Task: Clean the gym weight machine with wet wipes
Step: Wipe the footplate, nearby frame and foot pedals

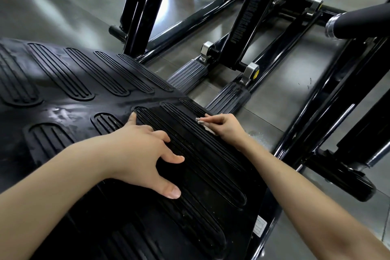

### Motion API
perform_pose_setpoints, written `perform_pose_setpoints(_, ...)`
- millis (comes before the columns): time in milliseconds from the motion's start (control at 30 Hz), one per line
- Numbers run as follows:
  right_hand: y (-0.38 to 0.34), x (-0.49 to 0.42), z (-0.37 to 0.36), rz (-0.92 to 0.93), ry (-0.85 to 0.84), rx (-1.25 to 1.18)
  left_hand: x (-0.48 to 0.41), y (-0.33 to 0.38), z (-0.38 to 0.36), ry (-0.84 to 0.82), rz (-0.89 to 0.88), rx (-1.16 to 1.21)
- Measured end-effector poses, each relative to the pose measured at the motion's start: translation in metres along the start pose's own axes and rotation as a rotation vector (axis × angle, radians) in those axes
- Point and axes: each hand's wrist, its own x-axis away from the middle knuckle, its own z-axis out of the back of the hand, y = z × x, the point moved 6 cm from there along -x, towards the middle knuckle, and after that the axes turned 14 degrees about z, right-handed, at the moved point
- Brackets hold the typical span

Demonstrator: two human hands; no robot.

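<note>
While head view is looking down on weight machine's black ribbed footplate (63,82), left hand (143,150) is being rested flat on it, fingers spread and straight, nothing held. Small scrunched white wet wipe (209,130) is being gripped by right hand (223,126), fingers curled round it, and pressed onto raised ribs near footplate's right edge. Wet smears are showing left of left hand. Beyond footplate, two grey ribbed pedals (230,97) are lying over grey floor (274,91), among black frame bars (139,6).
</note>
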Motion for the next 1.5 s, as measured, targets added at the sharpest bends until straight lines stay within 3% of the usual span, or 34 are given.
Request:
perform_pose_setpoints(133,0.0,0.009,-0.001,-0.001,-0.027,0.07,0.0,0.0,0.0,0.007,0.0,0.018)
perform_pose_setpoints(267,-0.007,-0.009,-0.002,-0.003,0.185,0.299,-0.001,0.0,0.0,0.03,-0.01,0.023)
perform_pose_setpoints(400,-0.003,-0.035,-0.001,-0.036,0.174,0.501,0.0,0.0,0.0,0.044,-0.014,0.024)
perform_pose_setpoints(633,0.002,-0.015,0.001,0.039,0.003,0.277,-0.002,0.001,0.0,0.05,-0.021,0.026)
perform_pose_setpoints(833,-0.002,-0.05,-0.014,0.013,0.102,0.241,-0.003,0.001,0.0,0.055,-0.016,0.029)
perform_pose_setpoints(1033,-0.009,-0.078,-0.031,-0.098,0.075,0.149,-0.003,0.002,0.001,0.061,-0.031,0.023)
perform_pose_setpoints(1500,-0.016,-0.085,-0.037,-0.053,0.084,0.12,-0.002,0.002,0.001,0.069,-0.028,0.022)
